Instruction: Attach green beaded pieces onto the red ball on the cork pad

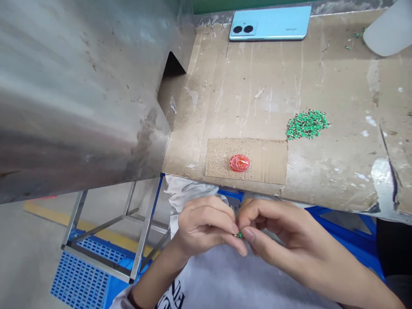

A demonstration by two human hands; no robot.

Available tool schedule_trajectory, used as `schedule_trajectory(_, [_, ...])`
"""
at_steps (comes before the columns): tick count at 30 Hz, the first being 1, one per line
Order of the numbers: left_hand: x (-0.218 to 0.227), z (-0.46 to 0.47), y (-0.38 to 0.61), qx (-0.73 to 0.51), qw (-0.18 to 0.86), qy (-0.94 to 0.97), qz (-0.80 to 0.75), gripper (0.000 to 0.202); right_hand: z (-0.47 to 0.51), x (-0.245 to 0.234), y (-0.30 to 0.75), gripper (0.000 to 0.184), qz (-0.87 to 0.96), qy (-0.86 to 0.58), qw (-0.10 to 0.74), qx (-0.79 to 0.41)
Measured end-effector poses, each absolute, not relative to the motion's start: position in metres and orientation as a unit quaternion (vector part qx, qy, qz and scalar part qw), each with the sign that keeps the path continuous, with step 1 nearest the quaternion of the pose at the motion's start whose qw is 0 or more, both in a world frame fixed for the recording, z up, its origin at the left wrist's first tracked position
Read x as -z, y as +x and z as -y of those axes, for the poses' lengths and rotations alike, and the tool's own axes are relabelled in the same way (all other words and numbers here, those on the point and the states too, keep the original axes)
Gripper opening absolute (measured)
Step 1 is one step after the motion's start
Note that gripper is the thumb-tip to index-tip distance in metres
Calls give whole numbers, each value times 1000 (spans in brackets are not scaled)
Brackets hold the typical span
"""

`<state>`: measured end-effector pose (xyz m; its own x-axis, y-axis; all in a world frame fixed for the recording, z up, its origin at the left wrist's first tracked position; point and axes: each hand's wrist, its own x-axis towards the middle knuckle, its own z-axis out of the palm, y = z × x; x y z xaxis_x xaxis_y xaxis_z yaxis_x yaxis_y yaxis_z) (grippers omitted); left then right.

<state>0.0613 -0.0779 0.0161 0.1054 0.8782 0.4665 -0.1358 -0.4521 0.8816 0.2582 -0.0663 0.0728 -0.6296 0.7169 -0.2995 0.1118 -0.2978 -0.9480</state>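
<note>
My left hand [206,225] is closed, its thumb and fingers pinching a small green piece [239,235] with metal-coloured bits. The thumb and forefinger of my right hand [286,236] meet at the same piece, in a pinch. Fingertips cover most of it, so its exact kind does not show. Both hands are just off the bench's front edge, above my lap. Beyond them, a shiny red oval piece [240,163] lies on a cardboard strip [269,161] pricked with tiny holes. A pile of small green pieces [307,125] sits right of the strip.
A light-blue phone [270,23] lies at the back of the cardboard-covered bench [257,86]. At the back right is a whitish container [391,30] with a few green bits beside it. A large metal housing [80,94] walls off the left, above a metal-framed stool [99,262].
</note>
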Motion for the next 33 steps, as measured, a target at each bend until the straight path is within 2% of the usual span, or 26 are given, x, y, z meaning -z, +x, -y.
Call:
schedule_trajectory(13, [-18, 77, 63, -582, 437, 615, -304, 29, 63, -71, 259, 13, 589, -379, 197, -686])
schedule_trajectory(25, [-24, 76, 62, -561, 488, 586, -323, 31, 56, -71, 259, 19, 601, -384, 181, -678])
schedule_trajectory(33, [-20, 74, 63, -576, 480, 592, -294, 30, 56, -72, 264, 14, 607, -369, 186, -679])
